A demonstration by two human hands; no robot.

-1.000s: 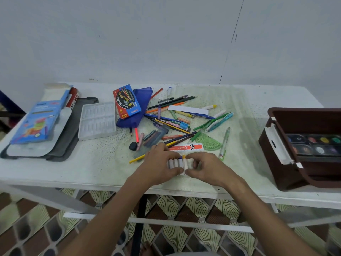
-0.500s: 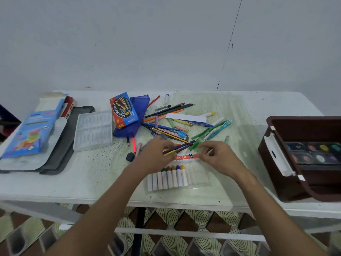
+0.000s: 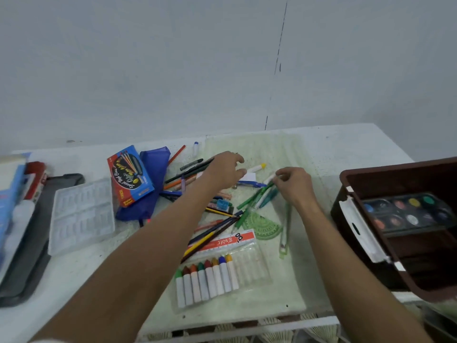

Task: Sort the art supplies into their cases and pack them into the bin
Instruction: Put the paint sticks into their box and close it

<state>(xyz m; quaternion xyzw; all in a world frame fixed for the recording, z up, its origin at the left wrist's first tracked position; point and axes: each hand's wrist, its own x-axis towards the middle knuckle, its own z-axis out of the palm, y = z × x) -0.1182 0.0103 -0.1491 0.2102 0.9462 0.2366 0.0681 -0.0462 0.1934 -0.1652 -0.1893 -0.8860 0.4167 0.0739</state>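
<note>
Against a plain pale wall (image 3: 148, 70) marked by a thin dark vertical crack stands a white table (image 3: 346, 149), with patterned floor tiles showing below its near edge. At the table's right end sits a brown bin (image 3: 358, 256), open at the top, holding a watercolour palette (image 3: 405, 211). A dark grey tray (image 3: 27, 256) lies at the left end, with a clear plastic insert (image 3: 81, 214) just beside it. Behind the insert, a blue pencil box (image 3: 131, 174) rests on a blue pouch (image 3: 158, 174). Near the front edge lies a clear crayon case (image 3: 249, 266), its left slots filled with a row of crayons (image 3: 207, 280) and its right slots vacant. Loose pens and pencils (image 3: 215, 231) are scattered across the centre, next to a green protractor (image 3: 265, 227). The left hand (image 3: 222, 172) hovers over the far part of the pile, fingers loosely curved and spread, holding nothing. The right hand (image 3: 294, 186) is positioned at the green pens (image 3: 259, 196), thumb and forefinger drawn together at the upper tip of a white-barrelled stick; whether the fingers actually grip it cannot be determined.
</note>
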